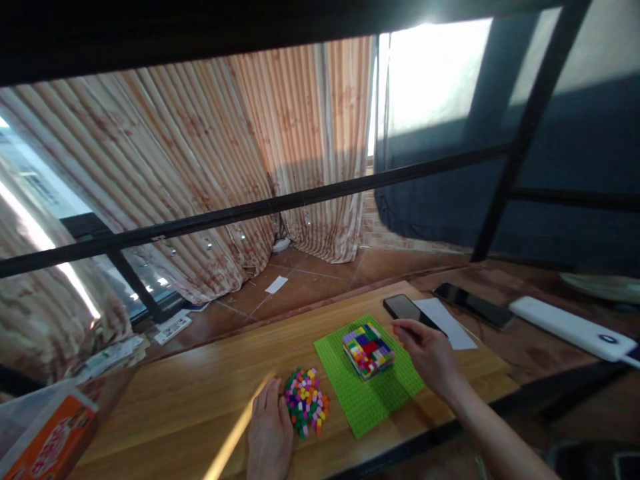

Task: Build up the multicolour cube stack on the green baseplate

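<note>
A multicoloured block built of small toy bricks (369,350) stands on a green studded baseplate (345,400). My right hand (427,353) hovers over the plate's right side, apart from the block, with thumb and fingers pinched together. Whatever may be between those fingertips is too small to make out. On the wooden board, my left hand (271,427) lies flat with its fingers stretched forward and holds nothing. Right beside it is a heap of loose toy bricks (306,400) in many colours.
Behind my right hand lie a phone (405,308) and white paper (445,323). Farther right are another dark phone (473,305) and a white power strip-like device (573,327). An orange-labelled box (55,433) stands at the lower left. A black metal bar (310,195) crosses in front of curtains.
</note>
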{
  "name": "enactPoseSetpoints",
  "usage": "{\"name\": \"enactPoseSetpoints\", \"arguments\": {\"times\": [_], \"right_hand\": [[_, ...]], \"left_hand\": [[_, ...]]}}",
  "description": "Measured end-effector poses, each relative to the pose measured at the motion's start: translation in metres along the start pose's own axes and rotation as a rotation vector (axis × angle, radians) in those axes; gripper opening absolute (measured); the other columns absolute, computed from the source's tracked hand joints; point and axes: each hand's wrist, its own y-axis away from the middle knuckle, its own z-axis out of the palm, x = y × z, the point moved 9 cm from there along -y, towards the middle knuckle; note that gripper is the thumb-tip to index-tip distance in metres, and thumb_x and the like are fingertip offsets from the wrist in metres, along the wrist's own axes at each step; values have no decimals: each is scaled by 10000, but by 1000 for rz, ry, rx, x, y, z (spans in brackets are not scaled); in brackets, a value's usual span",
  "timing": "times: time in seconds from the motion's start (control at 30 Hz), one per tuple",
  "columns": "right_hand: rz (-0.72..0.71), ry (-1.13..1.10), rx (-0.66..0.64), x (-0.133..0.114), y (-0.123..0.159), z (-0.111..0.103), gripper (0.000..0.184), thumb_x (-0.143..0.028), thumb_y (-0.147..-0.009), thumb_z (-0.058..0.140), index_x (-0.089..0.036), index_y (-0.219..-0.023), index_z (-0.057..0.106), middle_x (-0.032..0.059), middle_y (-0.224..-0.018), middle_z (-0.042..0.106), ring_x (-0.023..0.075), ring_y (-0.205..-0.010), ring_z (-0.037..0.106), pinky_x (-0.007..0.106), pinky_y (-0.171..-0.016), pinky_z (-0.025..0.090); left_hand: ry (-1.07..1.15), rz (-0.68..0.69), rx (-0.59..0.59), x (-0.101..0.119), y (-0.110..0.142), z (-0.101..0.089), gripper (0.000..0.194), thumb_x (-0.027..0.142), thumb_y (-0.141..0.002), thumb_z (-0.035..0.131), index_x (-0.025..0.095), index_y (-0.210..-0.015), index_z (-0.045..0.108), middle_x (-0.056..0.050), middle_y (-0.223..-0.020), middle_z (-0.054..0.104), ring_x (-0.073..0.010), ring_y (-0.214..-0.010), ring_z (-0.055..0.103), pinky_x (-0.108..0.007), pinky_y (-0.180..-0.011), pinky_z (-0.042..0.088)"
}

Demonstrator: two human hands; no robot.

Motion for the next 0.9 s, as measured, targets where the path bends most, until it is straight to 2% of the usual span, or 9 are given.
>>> {"name": "enactPoseSetpoints", "arguments": {"times": [0.07,0.2,0.37,0.53,0.9], "right_hand": [[18,43,-35,7,0,1,257,-341,-812,496,-199,-894,695,61,-850,727,204,-776,661,294,-686,476],[-39,133,-124,4,3,20,257,-292,-813,465,-207,-836,707,51,-839,727,199,-772,661,285,-687,469],[-45,169,-111,6,0,34,230,-262,-786,497,-208,-803,720,60,-863,716,195,-796,647,284,-721,465],[-23,202,-95,8,-4,40,222,-243,-772,518,-209,-812,734,64,-869,716,196,-816,645,288,-750,462],[50,289,-131,6,-5,39,220,-224,-740,536,-214,-800,748,46,-798,741,194,-744,669,267,-661,447]], "left_hand": [[-4,22,4,-1,-1,1,371,260,-868,359,136,-1123,598,-128,-1178,614,-264,-1147,534,-497,-1003,430],[1,21,11,-6,-3,2,364,260,-859,370,136,-1106,607,-120,-1153,626,-261,-1125,549,-484,-994,438],[-14,10,5,-10,-3,5,379,283,-868,359,122,-1097,615,-128,-1150,630,-263,-1114,553,-479,-984,445],[-44,38,9,-9,-3,5,391,291,-874,354,114,-1116,605,-141,-1165,620,-266,-1123,545,-486,-977,448],[-47,43,21,-6,-3,3,386,292,-866,368,113,-1103,616,-139,-1147,630,-264,-1101,560,-475,-968,459]]}}
